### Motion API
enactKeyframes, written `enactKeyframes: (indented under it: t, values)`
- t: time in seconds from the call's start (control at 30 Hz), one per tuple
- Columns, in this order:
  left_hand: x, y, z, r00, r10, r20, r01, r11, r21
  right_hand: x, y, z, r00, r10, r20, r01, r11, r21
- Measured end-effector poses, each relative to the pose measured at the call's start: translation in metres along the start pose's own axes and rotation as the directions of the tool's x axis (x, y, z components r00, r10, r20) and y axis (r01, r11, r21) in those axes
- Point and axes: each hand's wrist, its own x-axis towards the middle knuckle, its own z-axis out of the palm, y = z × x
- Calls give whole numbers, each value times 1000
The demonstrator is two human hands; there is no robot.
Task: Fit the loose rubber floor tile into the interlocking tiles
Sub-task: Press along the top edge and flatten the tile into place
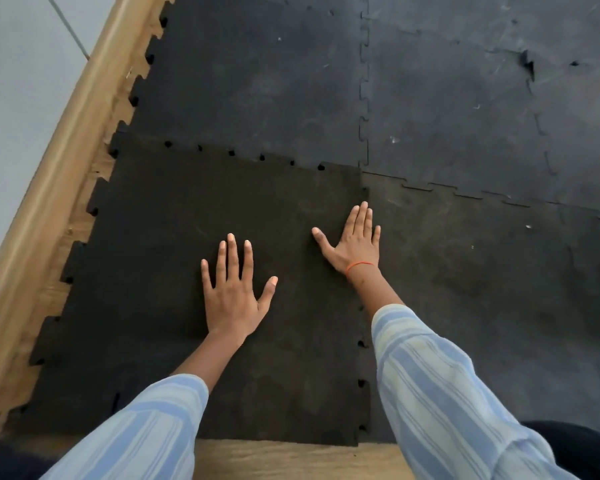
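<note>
The loose rubber floor tile (153, 258), black with jigsaw-toothed edges, lies flat on the floor at lower left. Its far edge meets the tile behind (257, 81), with small dark gaps showing along that seam. Its right edge lies against the neighbouring tile (482, 289), also with small gaps along the joint. My left hand (234, 292) rests palm-down, fingers spread, on the middle of the loose tile. My right hand (355, 242) lies flat with fingers together near the tile's right edge. Neither hand holds anything.
Joined black tiles (465, 98) cover the floor ahead and to the right. A wooden skirting board (59, 161) runs diagonally along the left under a grey wall (11, 98). Bare wood floor (284, 459) shows at the near edge and beside the skirting.
</note>
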Motion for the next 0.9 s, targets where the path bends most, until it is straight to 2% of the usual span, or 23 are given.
enactKeyframes:
  t: [0.17, 0.3, 0.4, 0.53, 0.63, 0.8, 0.9]
  values:
    - [14, -5, -5, 997, 22, 67, -23, 1000, 13, 17, 2, -14, 999, -33, 28, 34, 999, -30]
    - [30, -11, -7, 990, 68, 127, -74, 997, 38, 44, -10, -28, 978, -205, 26, 207, 974, -89]
    - [32, -13, -7, 988, 80, 133, -84, 996, 28, 54, -16, -27, 981, -191, 32, 193, 979, -70]
    - [32, -11, -13, 980, 79, 181, -83, 996, 14, 63, -17, -43, 969, -160, 188, 181, 978, -103]
    - [32, -11, -17, 974, 85, 208, -85, 996, -10, 68, -30, -54, 964, -115, 240, 144, 984, -104]
    - [45, -12, -21, 968, 97, 233, -86, 995, -55, 54, -57, -26, 947, -294, 127, 302, 952, -49]
    - [78, -20, -28, 948, 110, 298, -87, 992, -88, 45, -54, -5, 951, -305, 52, 308, 947, -86]
